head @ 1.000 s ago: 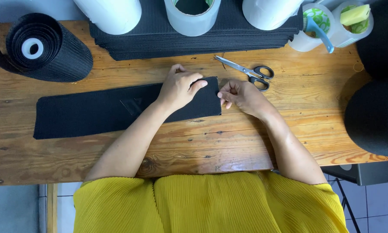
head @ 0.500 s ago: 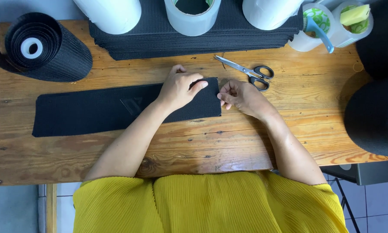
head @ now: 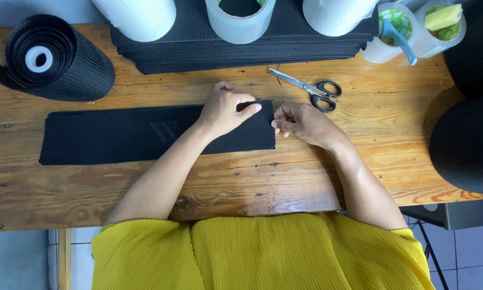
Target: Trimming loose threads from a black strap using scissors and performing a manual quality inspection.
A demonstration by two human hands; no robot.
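Far left on the wooden desk (head: 118,188) sits a black mesh roll (head: 59,59), and across the middle lies a long black strip (head: 107,134), flat on the boards. The left hand (head: 225,110) presses open-palmed on the strip's right end, gripping nothing, while the right hand (head: 303,121) pinches that end's edge between curled fingertips. Just beyond it lie the scissors (head: 311,88), untouched.

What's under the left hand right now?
The left hand rests flat on the black strip, near its right end, on the wooden table. Anything beneath the palm is covered.
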